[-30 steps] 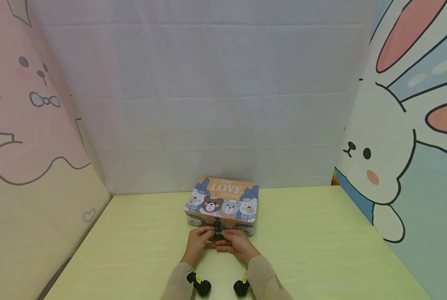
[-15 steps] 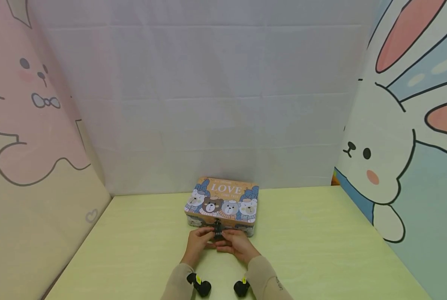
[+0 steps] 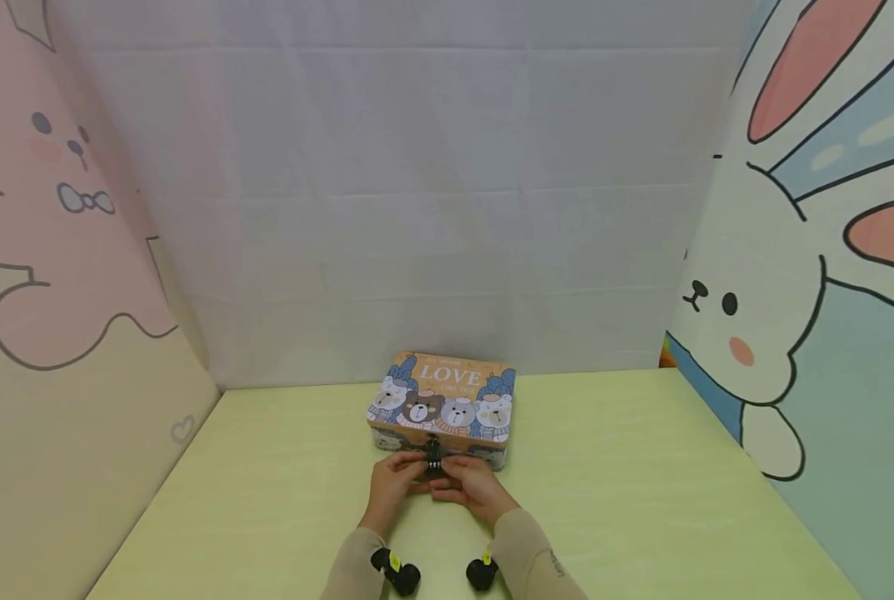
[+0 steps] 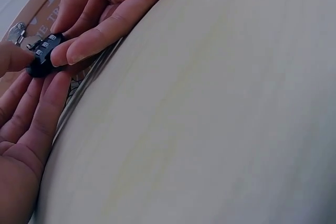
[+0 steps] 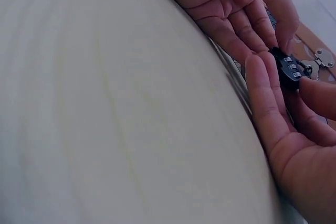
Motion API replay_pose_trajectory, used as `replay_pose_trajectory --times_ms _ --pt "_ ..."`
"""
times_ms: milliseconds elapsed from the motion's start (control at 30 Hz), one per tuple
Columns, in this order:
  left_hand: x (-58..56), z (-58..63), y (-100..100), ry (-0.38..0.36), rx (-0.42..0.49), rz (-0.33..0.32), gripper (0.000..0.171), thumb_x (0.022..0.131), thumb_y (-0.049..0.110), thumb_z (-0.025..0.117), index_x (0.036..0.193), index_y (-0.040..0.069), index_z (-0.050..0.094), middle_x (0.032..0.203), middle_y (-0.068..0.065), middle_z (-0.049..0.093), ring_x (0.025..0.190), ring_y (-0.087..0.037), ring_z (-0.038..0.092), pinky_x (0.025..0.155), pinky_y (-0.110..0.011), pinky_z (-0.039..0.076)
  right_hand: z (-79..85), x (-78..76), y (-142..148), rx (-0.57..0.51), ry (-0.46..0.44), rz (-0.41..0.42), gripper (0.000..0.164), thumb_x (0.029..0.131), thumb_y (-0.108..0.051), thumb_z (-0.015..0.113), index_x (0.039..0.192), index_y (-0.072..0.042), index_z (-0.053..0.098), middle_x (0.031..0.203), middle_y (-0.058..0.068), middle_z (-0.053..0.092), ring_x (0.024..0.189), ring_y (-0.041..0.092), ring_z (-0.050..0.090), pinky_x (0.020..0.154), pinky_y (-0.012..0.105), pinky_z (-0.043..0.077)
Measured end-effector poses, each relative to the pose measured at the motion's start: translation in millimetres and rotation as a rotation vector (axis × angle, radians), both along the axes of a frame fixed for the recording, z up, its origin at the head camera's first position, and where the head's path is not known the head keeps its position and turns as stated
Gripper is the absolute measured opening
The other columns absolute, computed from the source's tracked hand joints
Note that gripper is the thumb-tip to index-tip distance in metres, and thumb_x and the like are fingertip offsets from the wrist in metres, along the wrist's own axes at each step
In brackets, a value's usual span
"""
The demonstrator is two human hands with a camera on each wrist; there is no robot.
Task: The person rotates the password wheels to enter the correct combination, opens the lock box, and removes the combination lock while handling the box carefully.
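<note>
A small black combination padlock (image 3: pixel 435 463) hangs at the front latch of a tin box (image 3: pixel 447 396) printed with bears and the word LOVE. Three number dials show on the padlock's face in both wrist views. My left hand (image 4: pixel 26 140) pinches one end of the padlock, its thumb tip at the dials and the other fingers underneath. From the opposite side my right hand (image 5: pixel 310 150) holds the other end between thumb and fingers. Behind the padlock, the box's silver metal latch (image 5: pixel 312 66) shows past my fingertips. The box lid is down.
The box stands on a pale yellow-green table (image 3: pixel 604 483), near a white cloth backdrop (image 3: pixel 432 192). Panels with cartoon rabbits (image 3: pixel 754 317) flank the table. A black wrist device (image 3: pixel 402 575) sits at each beige sleeve (image 3: pixel 532 554).
The head view has shifted very slightly. Both hands stay at the padlock in nearly the same pose, and the box has not moved on the table.
</note>
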State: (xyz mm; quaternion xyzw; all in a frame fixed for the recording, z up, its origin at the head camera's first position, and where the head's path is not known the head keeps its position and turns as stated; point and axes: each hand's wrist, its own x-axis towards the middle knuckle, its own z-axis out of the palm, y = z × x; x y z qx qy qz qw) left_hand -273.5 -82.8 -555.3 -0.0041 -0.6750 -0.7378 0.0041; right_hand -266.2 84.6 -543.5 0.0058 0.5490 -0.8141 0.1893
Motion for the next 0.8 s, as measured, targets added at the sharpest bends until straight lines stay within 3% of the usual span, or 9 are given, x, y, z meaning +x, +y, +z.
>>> replay_pose_trajectory --times_ms 333,567,800 --pt "6.6 2.4 2.9 -0.014 0.039 0.066 0.028 0.082 -0.004 0.077 0.105 -0.015 0.065 0.087 -0.011 0.072 0.073 -0.013 0.069 0.063 -0.028 0.061 -3.1 1.2 -3.5 0.022 0.046 -0.052 0.035 0.102 -0.001 0.051 0.128 0.021 0.046 0.105 0.017 0.064 0.078 0.016 0.069 0.079 0.037 0.061" --pt "9.3 -0.1 4.6 0.018 0.082 0.125 0.03 0.084 -0.004 0.076 0.107 -0.019 0.065 0.09 -0.016 0.072 0.068 -0.013 0.069 0.062 -0.029 0.062 -4.3 1.5 -6.9 0.02 0.091 -0.098 0.037 0.099 0.001 0.056 0.132 0.017 0.05 0.094 0.007 0.068 0.073 0.014 0.068 0.07 0.033 0.062" --pt "11.6 -1.5 7.0 0.034 0.084 0.184 0.029 0.084 -0.004 0.075 0.107 -0.02 0.066 0.094 -0.019 0.072 0.062 -0.012 0.068 0.058 -0.026 0.06 -2.1 4.1 -7.9 0.01 0.103 -0.11 0.041 0.097 0.0 0.06 0.134 0.016 0.049 0.086 0.007 0.07 0.07 0.013 0.068 0.065 0.031 0.062"
